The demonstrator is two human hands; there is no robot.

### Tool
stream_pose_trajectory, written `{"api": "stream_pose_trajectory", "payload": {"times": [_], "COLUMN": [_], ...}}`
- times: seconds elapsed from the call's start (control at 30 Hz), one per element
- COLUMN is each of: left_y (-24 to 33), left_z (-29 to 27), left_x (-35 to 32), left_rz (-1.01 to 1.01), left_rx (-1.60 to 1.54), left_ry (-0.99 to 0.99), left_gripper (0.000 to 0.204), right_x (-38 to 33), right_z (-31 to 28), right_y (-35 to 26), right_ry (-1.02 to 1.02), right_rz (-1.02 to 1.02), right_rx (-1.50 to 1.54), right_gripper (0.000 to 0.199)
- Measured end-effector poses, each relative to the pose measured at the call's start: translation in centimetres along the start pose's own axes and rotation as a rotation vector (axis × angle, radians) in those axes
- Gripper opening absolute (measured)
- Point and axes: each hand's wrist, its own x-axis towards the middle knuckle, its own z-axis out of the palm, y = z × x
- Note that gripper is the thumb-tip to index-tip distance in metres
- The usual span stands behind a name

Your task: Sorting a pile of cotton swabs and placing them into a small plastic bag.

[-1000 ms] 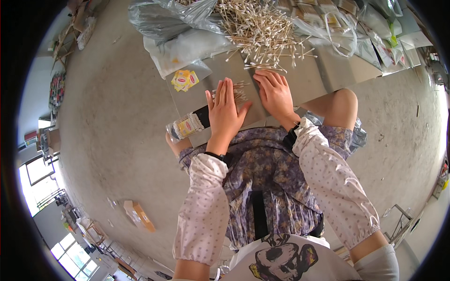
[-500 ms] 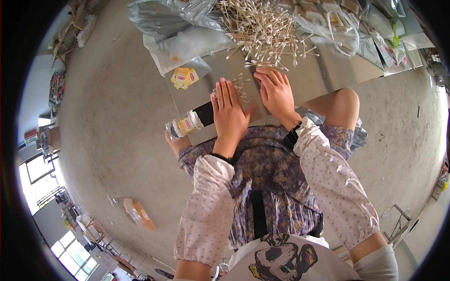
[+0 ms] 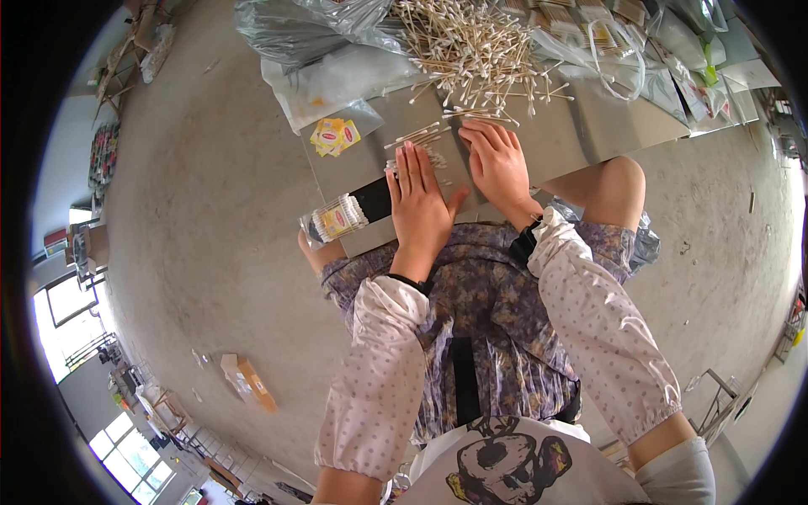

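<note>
Starting at the left hand, we record it open, palm down, fingers straight and close together, the thumb spread toward the right hand. A small group of cotton swabs lies at and beside its fingertips; we cannot tell how many sit under the palm. The right hand rests on the tabletop with fingers together and slightly bent; we cannot tell whether it grips anything. Just beyond its fingertips we note a few loose swabs.

To the left, a black strip runs from beside the left hand to a clear-wrapped swab pack with a yellow-and-white label. Farther out, we see small yellow cards, a large swab heap and, left of it, a grey plastic bag.
</note>
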Motion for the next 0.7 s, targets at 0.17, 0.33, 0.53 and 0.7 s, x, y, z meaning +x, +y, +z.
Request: {"api": "stream_pose_trajectory", "payload": {"times": [0.17,0.33,0.53,0.7], "left_y": [0.6,0.5,0.4,0.7], "left_z": [-0.2,-0.3,-0.3,-0.3], "left_x": [-1.3,-1.3,-1.4,-1.7], "left_rz": [-0.021,-0.018,0.003,-0.019], "left_rx": [-0.003,0.004,0.034,0.044], "left_ry": [-0.023,-0.013,-0.01,-0.009], "left_gripper": [0.102,0.102,0.1,0.098], "right_x": [-0.1,-0.1,-0.1,0.0], "right_z": [0.0,0.2,0.1,0.1], "right_y": [0.0,0.0,0.2,0.0], "right_ry": [0.009,0.011,0.006,0.009], "right_rz": [-0.004,-0.01,-0.011,-0.012], "right_rx": [-0.006,-0.01,-0.012,-0.004], "right_gripper": [0.032,0.033,0.034,0.034]}}
